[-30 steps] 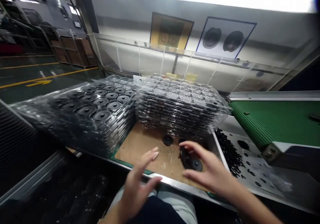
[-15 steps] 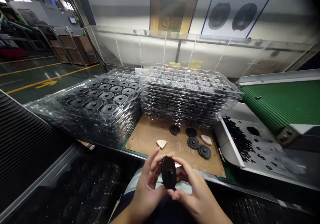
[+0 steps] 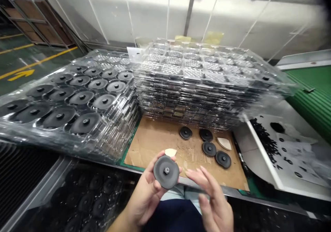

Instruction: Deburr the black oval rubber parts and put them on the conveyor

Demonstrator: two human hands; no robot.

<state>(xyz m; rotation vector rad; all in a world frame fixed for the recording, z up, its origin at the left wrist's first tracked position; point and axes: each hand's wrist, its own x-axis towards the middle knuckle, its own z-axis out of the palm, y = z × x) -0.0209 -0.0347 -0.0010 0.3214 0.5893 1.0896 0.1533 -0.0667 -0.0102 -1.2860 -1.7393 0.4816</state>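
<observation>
Cardboard (image 3: pixel 147 135) is covering the worktop in front of two stacks of clear trays, the left stack (image 3: pixel 111 144) carrying dark discs in its top cups and the right stack (image 3: pixel 188 101) rising behind the bare brown surface. A green belt (image 3: pixel 310 101) is running along the far right side, above a white bin (image 3: pixel 263 163) that is holding small black bits. Over the near edge of the cardboard, the left hand (image 3: pixel 144 195) is grasping one disc (image 3: pixel 165 180) by its rim, the thumb pressing near the lower left edge and the fingers wrapping behind, so the face with its central stud (image 3: pixel 166 170) is tilting up toward the wearer. The right hand (image 3: pixel 216 199) is hovering just to the right, slightly blurred, its fingers spread and apparently gripping nothing. Four loose discs (image 3: pixel 209 149) are lying on the cardboard near two pale wedges (image 3: pixel 224 143). The held disc is looking light enough for one hand, probably stiff rather than soft, and its matte face is suggesting little slip. The rim is offering the surest hold, with thumb and fingers opposing each other; the stud is seeming a smaller second hold, and perhaps the part most easily knocked.
</observation>
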